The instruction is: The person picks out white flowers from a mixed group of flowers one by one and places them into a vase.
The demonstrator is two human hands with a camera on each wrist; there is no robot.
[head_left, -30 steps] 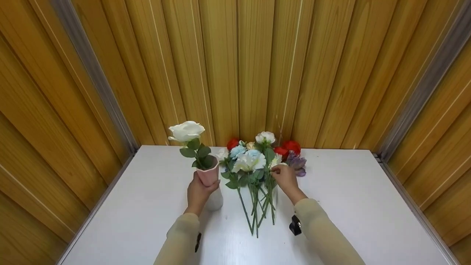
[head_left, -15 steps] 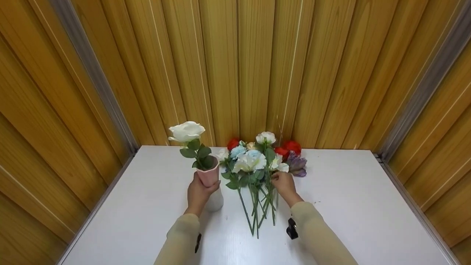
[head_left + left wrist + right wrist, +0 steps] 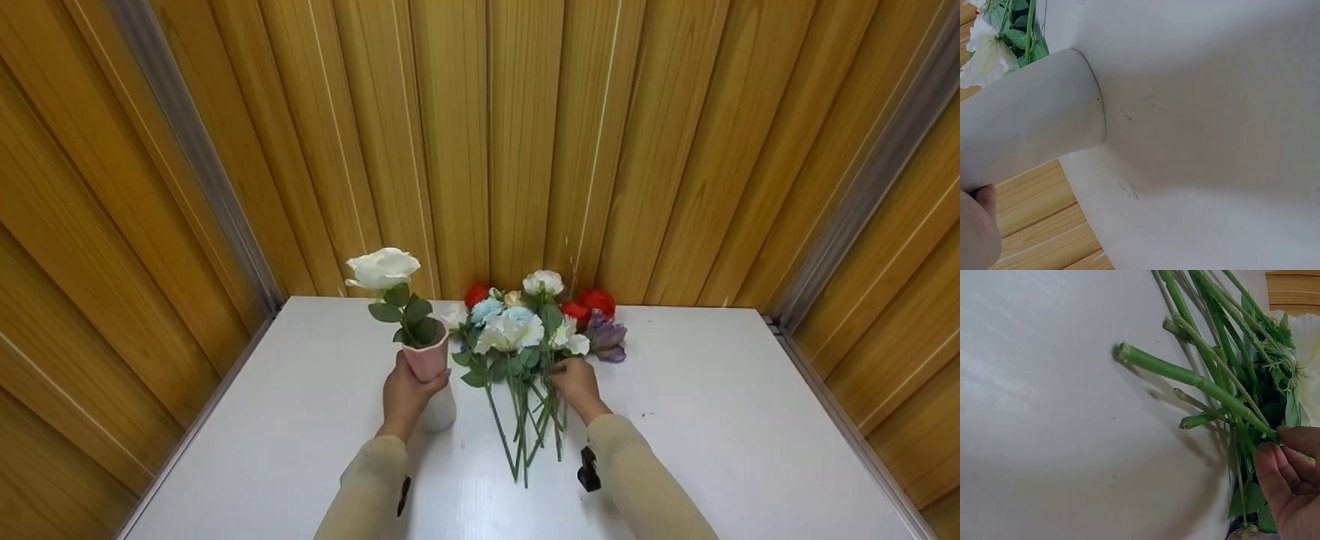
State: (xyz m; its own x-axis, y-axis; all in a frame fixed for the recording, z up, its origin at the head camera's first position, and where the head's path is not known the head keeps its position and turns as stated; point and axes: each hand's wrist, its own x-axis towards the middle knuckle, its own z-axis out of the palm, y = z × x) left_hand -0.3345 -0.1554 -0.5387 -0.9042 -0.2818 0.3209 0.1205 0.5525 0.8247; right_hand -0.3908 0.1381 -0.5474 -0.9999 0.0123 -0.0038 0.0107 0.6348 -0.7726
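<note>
My left hand [image 3: 406, 394] grips the upper part of a vase [image 3: 426, 361], pink at the rim and white lower down. A white rose [image 3: 383, 268] with green leaves stands in that vase, leaning left. In the left wrist view the vase's white body [image 3: 1033, 112] rests on the table. My right hand [image 3: 576, 384] is at the right side of a pile of artificial flowers [image 3: 510, 330]. In the right wrist view its thumb and fingers pinch a green flower stem [image 3: 1185, 377]. Which bloom that stem belongs to, I cannot tell.
Blue, white, red and purple flowers lie heaped at the back of the white table [image 3: 285, 450], stems toward me. A purple flower [image 3: 606, 335] lies at the right end. Wood-patterned panels [image 3: 525, 150] wall the back and both sides.
My right hand has moved slightly down toward me along the stems, and a white bloom near it shows more. The left hand, vase and rose have stayed in place.
</note>
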